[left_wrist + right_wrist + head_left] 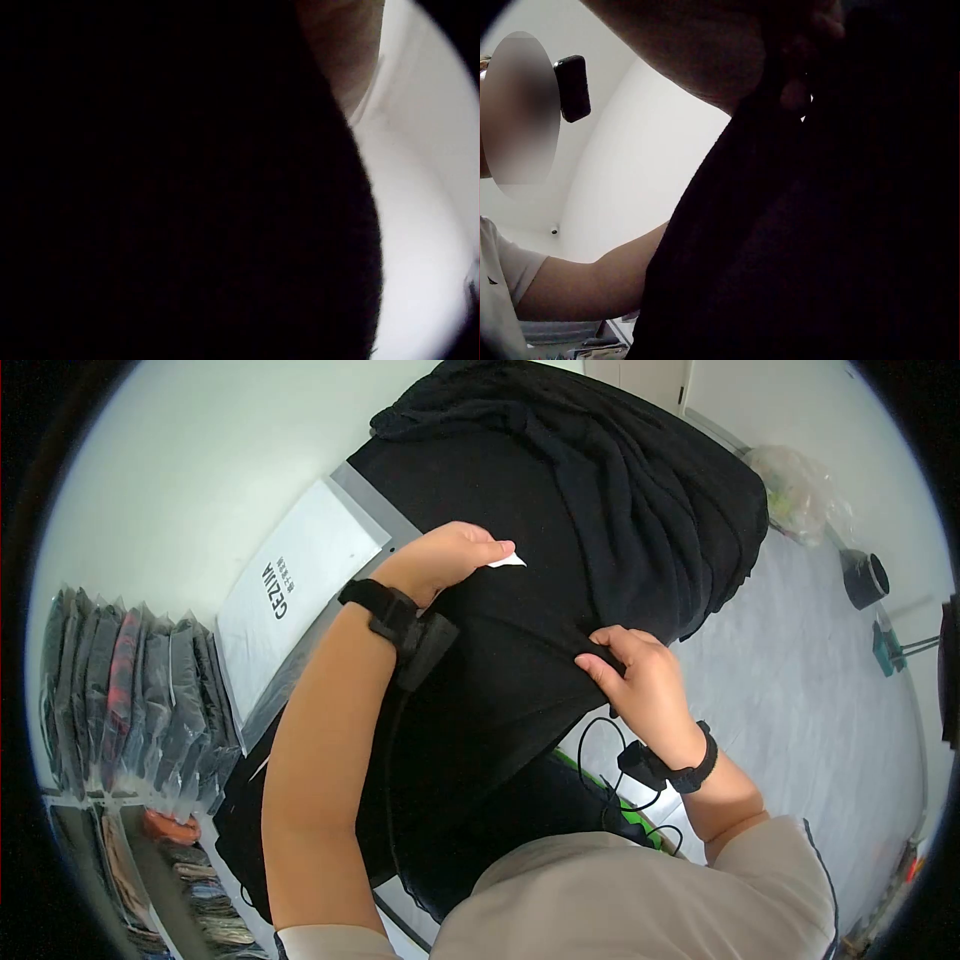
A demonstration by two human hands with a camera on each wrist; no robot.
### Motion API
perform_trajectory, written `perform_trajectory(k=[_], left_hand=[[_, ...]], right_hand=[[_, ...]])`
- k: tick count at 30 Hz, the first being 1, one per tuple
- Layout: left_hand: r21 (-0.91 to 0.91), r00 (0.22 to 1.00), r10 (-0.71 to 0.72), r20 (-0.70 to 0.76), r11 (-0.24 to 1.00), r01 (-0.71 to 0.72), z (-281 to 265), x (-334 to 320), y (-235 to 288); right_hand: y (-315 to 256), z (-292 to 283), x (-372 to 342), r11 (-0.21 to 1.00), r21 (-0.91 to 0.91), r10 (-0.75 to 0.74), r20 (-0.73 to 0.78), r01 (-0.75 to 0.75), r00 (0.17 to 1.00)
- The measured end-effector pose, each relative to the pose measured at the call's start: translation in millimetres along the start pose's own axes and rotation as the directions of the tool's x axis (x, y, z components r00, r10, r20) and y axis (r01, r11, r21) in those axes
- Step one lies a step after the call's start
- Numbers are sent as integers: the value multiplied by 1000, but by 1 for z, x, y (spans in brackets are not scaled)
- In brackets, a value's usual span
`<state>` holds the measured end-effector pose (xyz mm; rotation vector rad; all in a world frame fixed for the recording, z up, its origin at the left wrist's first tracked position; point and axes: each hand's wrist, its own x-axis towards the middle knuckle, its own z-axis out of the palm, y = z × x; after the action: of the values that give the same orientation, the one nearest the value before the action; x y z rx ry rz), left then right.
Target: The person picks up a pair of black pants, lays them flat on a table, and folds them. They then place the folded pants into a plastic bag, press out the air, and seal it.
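A large black cloth, possibly a garment, is spread in front of me, its far and right part bunched in folds. My left hand is over its middle, thumb and fingers pinching a small white tag whose corner sticks out past the fingertips. At the cloth's right edge, my right hand pinches the fabric between thumb and fingers. Black cloth fills most of the left wrist view and hides the left fingers. In the right wrist view, the cloth hangs below dim fingertips.
White printed packages lie left of the cloth. Several bagged folded garments stand in a row at far left, above shelves of more clothes. A black cable loops below my right hand. A plastic bag and dark bin stand on the right.
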<state>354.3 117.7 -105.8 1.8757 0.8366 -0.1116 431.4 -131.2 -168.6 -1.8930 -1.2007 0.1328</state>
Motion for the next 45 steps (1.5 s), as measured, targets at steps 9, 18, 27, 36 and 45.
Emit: perform_trajectory(k=[9,18,27,36,45], left_hand=[[346,938,219,-269,931,-118,-23,-5,0],[534,942,145,-303,844,42,-81,-190,-22],[102,916,20,-401,994,23,-34,-197,-92],[186,811,168,-560,980,-75,-43,-205,-81],[328,791,310,-528,933,-146,-13,-191,-105]], right_hand=[[1,3,0,999,-34,-19,-14,18,1000],[-2,1,1,999,7,52,57,-52,997],[-92,19,4,768,22,-619,283,640,733],[-106,40,-12,729,110,-674,285,675,681],[-99,37,-12,689,145,-665,517,710,539]])
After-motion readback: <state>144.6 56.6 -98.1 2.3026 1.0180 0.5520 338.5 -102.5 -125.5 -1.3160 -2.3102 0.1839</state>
